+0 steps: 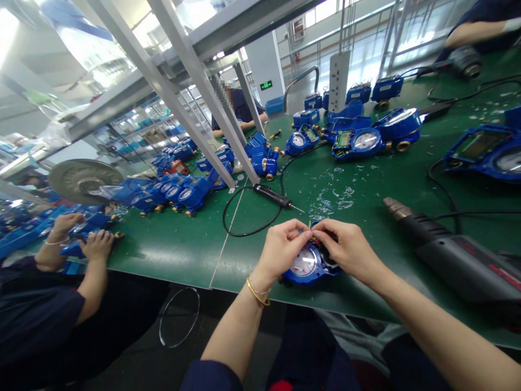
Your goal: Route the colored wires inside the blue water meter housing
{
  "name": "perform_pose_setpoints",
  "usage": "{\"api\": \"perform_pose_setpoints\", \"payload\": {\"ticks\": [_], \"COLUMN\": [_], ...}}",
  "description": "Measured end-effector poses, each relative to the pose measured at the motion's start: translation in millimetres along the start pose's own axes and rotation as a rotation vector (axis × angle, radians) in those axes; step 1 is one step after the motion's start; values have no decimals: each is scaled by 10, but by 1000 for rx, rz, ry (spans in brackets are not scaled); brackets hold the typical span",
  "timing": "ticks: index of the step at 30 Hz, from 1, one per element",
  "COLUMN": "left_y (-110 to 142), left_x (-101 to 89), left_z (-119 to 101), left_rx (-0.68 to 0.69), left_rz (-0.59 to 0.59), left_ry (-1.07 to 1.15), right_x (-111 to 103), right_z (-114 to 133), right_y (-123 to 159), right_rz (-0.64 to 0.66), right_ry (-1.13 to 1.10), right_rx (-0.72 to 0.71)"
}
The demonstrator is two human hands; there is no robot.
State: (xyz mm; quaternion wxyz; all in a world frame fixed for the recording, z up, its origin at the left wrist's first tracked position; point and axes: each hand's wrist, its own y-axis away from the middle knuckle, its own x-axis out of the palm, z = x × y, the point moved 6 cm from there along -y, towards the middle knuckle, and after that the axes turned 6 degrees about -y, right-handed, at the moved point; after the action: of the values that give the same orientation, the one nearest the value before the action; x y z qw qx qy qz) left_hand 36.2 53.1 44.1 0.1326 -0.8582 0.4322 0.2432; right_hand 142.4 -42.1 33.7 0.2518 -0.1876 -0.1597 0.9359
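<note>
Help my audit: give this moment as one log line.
left hand, right hand: pinching wires; blue meter: beneath, dial up; heat gun: on table

Both forearms reach in from the bottom of the view, the left one rising from a dark sleeve, the right one slanting in from the lower right corner, bare right up to the frame edge. The left hand [284, 245] angles up and to the right, back of the hand showing, thumb and forefinger pinched at the tips. The right hand [345, 245] comes in from the other side, mirroring it, fingers bent, thumb and forefinger brought together. Fingertips nearly meet between the two! A bracelet circles the left wrist; the right wrist is bare.
</note>
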Motion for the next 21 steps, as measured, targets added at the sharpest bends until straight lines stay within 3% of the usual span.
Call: {"api": "perform_pose_setpoints", "payload": {"ticks": [4,7,13,16,19,21], "left_y": [41,89,179,201,206,205], "left_x": [-48,1,111,104,101,93], "left_z": [-87,-132,-147,-103,-70,-63], "left_rx": [63,78,94,69,47,43], "left_rz": [-168,-185,-180,-186,-160,-154], "left_ry": [-255,-296,-238,-144,-147,-167], "right_x": [-2,-17,-170,-287,-450,-475], "right_z": [-126,-114,-156,-225,-222,-141], "right_y": [0,-14,-24,-28,-12,-7], "right_rz": [18,-22,-332,-397,-481,-461], "right_ry": [-222,-359,-651,-524,-128,93], "right_rx": [183,224,319,304,224,133]}}
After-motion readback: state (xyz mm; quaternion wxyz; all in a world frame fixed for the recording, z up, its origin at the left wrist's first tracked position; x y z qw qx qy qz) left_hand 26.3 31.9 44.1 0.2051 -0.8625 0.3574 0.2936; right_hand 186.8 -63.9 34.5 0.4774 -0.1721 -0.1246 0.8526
